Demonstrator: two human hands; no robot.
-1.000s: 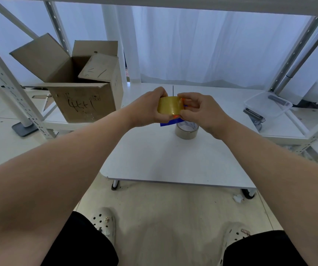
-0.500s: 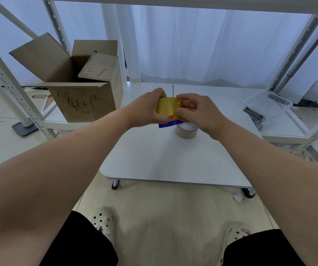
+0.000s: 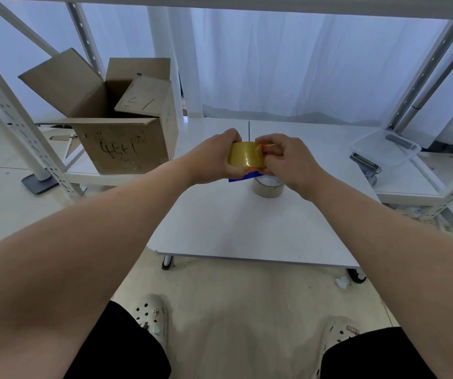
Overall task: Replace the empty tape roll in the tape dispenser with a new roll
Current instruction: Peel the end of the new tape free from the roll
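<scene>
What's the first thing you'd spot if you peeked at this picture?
The shiny yellow tape roll in the middle catches the eye first, gripped between the left hand and the right hand above the white table. A pale tape roll stands on the table just below, and an open cardboard box with scribbled writing sits back left.

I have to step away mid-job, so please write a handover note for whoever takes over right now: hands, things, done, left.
Left hand: grips the yellow new roll above the table.
Right hand: fingers curled on the tape dispenser at the roll's right side.
Empty roll: stands on the table below the right hand.
Done: empty roll is out.
Left: seat the new roll; how far on it is cannot be seen.
</scene>
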